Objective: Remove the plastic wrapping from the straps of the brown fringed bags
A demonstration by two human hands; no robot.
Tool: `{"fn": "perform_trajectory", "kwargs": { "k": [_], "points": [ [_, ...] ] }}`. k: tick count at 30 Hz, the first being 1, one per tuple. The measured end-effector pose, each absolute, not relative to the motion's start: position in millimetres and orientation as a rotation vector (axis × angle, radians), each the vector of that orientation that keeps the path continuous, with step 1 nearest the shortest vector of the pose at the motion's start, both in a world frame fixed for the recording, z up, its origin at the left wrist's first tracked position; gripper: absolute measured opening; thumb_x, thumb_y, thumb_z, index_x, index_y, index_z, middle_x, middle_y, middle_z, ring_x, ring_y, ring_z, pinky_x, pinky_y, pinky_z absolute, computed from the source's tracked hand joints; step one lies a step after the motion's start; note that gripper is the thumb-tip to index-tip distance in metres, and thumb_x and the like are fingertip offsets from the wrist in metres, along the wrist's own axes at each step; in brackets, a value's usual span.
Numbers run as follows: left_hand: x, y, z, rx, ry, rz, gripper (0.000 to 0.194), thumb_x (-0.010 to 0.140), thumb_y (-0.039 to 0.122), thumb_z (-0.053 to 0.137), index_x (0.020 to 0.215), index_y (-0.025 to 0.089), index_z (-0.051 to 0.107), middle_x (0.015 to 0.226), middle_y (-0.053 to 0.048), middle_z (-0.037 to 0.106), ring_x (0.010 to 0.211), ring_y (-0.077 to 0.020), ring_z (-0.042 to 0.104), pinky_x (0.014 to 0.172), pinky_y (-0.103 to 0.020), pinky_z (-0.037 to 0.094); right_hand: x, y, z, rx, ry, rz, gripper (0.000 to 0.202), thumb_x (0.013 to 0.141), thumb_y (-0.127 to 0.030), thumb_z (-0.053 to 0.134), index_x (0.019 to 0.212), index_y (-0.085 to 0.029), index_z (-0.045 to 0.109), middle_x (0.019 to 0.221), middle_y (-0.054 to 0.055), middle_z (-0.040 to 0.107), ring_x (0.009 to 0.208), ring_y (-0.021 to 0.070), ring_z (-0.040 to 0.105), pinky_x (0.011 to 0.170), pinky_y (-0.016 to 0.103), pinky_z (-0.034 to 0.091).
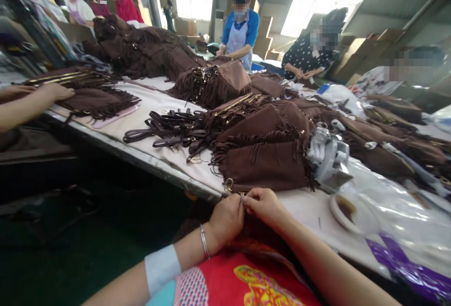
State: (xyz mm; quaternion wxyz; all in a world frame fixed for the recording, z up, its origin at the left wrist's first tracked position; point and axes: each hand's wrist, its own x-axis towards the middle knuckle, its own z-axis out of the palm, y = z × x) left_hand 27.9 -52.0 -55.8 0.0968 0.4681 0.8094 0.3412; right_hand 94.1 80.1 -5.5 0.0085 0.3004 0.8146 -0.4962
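Note:
At the table's near edge, my left hand [228,219] and my right hand [264,206] are closed in pinches, fingertips meeting. They grip the near edge of a dark brown fringed bag [266,167], beside its gold clasp [229,184]. A small shiny piece shows between the fingers, too small to name. More dark brown material lies below my hands over my lap, mostly hidden by them. Left of the bag is a bunch of dark wrist straps [165,130] with gold clips.
Brown fringed bags [151,52] are heaped along the table [148,156]. To the right are a grey-white tape dispenser [331,158], a round white dish [352,212], clear plastic and purple wrap [405,263]. A co-worker's hand [56,92] touches a bag at left; other people stand across the table.

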Motion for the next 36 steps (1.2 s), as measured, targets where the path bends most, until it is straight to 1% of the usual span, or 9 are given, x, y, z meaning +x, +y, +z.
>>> {"fn": "perform_trajectory", "kwargs": {
  "k": [7,13,18,23,25,27,30,33,36],
  "points": [
    [26.5,-52.5,-60.8,1.486,2.460,0.756,0.029,0.097,0.019,0.029,0.086,0.016,0.056,0.079,-0.010,0.063,0.070,-0.0186,0.058,0.063,-0.029,0.043,90.3,78.5,-21.6,1.040,2.610,-1.392,0.029,0.075,-0.037,0.058,0.053,-0.019,0.061,0.047,0.000,0.060,0.045,0.0122,0.050,0.046,0.023,0.034],
    [25.9,-53.6,-55.8,1.477,2.498,0.642,0.025,0.093,0.013,0.033,0.089,0.015,0.057,0.080,-0.011,0.065,0.068,-0.0204,0.060,0.060,-0.030,0.042,87.7,78.7,-25.3,1.053,2.782,-1.250,0.024,0.074,-0.035,0.059,0.056,-0.019,0.062,0.056,0.002,0.065,0.056,0.0160,0.057,0.052,0.024,0.036],
    [23.0,-58.6,-48.1,1.484,2.507,0.694,0.032,0.097,0.023,0.032,0.084,0.015,0.060,0.077,-0.013,0.065,0.069,-0.0216,0.060,0.062,-0.031,0.041,99.3,80.5,-16.2,0.964,2.631,-1.507,0.019,0.076,-0.031,0.057,0.064,-0.018,0.065,0.059,0.002,0.067,0.054,0.0148,0.056,0.051,0.024,0.039],
    [24.3,-54.5,-41.4,1.234,2.312,1.040,0.037,0.097,0.030,0.034,0.077,0.017,0.061,0.075,-0.009,0.065,0.068,-0.0177,0.058,0.064,-0.029,0.039,112.6,74.2,-19.1,1.051,2.421,-1.746,0.013,0.074,-0.019,0.053,0.076,-0.017,0.066,0.061,0.001,0.067,0.045,0.0105,0.052,0.043,0.021,0.037],
    [26.7,-51.7,-39.5,1.042,2.147,1.203,0.038,0.095,0.035,0.037,0.070,0.017,0.059,0.066,-0.004,0.060,0.061,-0.0149,0.052,0.058,-0.027,0.036,114.1,70.8,-23.2,1.119,2.382,-1.807,0.011,0.074,-0.018,0.053,0.077,-0.017,0.064,0.060,0.000,0.066,0.043,0.0097,0.050,0.042,0.020,0.036],
    [29.8,-50.0,-37.8,0.789,1.930,1.327,0.037,0.092,0.041,0.042,0.067,0.017,0.055,0.055,0.002,0.049,0.050,-0.0115,0.042,0.050,-0.025,0.031,114.5,68.3,-25.1,1.164,2.326,-1.887,0.007,0.076,-0.020,0.055,0.077,-0.017,0.061,0.058,0.000,0.065,0.042,0.0097,0.050,0.040,0.020,0.035],
    [35.2,-49.9,-35.2,0.406,1.543,1.442,0.034,0.088,0.047,0.048,0.073,0.017,0.052,0.050,0.009,0.034,0.041,-0.0067,0.024,0.042,-0.021,0.020,115.5,67.5,-21.3,1.182,2.277,-1.968,0.003,0.075,-0.019,0.057,0.076,-0.017,0.059,0.059,0.000,0.067,0.047,0.0109,0.055,0.044,0.020,0.038],
    [38.5,-50.7,-33.7,0.143,1.210,1.494,0.028,0.086,0.044,0.055,0.078,0.018,0.050,0.050,0.011,0.030,0.040,-0.0045,0.018,0.039,-0.017,0.016,117.7,68.5,-14.3,1.189,2.253,-1.996,0.005,0.072,-0.016,0.059,0.077,-0.018,0.060,0.064,0.001,0.070,0.057,0.0129,0.062,0.052,0.021,0.043],
    [37.6,-51.2,-35.1,-0.067,0.921,1.483,0.024,0.091,0.037,0.051,0.079,0.017,0.049,0.049,0.012,0.024,0.039,-0.0038,0.013,0.037,-0.013,0.013,118.9,69.4,-13.2,1.158,2.237,-2.032,0.007,0.071,-0.016,0.059,0.078,-0.018,0.060,0.068,0.002,0.071,0.062,0.0141,0.065,0.056,0.021,0.045]
  ]
}}
